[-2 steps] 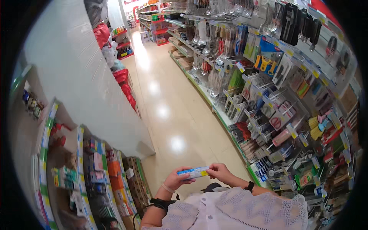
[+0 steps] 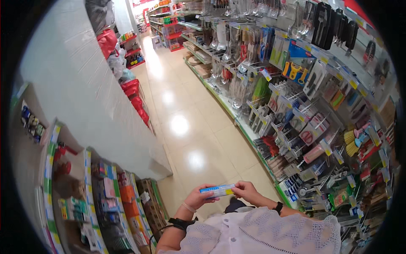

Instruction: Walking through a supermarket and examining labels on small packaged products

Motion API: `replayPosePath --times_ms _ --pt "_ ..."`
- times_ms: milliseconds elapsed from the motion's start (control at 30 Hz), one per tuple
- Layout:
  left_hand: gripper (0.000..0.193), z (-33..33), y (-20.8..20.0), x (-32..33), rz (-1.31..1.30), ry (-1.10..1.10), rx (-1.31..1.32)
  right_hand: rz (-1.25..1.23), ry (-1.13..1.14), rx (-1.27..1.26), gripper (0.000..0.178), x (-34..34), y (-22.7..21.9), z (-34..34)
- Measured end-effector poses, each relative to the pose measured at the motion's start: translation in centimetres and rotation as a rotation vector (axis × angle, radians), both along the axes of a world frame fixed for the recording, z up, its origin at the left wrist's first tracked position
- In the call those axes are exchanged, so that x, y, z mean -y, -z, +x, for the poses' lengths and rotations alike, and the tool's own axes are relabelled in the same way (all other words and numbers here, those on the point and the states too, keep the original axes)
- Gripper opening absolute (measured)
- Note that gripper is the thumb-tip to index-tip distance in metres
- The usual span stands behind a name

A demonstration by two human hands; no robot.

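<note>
Held in front of my body at waist height is a long, narrow box [image 2: 218, 191], blue, white and yellow, lying almost level. My left hand [image 2: 198, 197] is closed around its left end, with the thumb along the top. At the other end, my right hand [image 2: 246, 191] pinches the box's right edge with its fingers. What the box contains does not show.
A long rack [image 2: 270, 101] of hanging kitchen utensils, scissors and brushes runs along the right. Low shelves [image 2: 91, 203] of small packaged goods stand at the left, below a white wall [image 2: 105, 101]. Between them runs a tiled floor [image 2: 198, 135] with red bags [image 2: 135, 101] along the wall.
The view has shifted slightly, and the box with both hands sits a little farther right in the picture. Both hands keep their hold on it.
</note>
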State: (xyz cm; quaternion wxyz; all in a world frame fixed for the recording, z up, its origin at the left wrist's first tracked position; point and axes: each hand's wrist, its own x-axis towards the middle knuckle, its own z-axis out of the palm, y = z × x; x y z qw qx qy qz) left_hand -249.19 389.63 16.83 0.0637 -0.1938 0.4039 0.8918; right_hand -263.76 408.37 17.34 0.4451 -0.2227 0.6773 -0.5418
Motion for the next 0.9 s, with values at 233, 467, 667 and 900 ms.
replayPosePath --times_ms 233,467,667,900 --pt "0.033 -13.9 0.3 12.1 -0.044 0.084 -0.025 -0.079 0.101 -0.033 0.016 11.0 1.3 -12.1" --pt "0.035 -25.8 -1.0 25.2 -0.080 -0.001 -0.026 -0.110 0.072 -0.109 0.015 25.7 0.2 -25.4" --pt "0.035 -31.8 0.3 36.3 -0.058 -0.155 -0.023 -0.111 -0.045 -0.072 0.016 39.2 1.4 -33.8" --pt "0.033 -41.7 2.7 51.4 0.032 -0.159 0.006 -0.128 0.020 -0.120 0.017 53.8 2.9 -42.8"
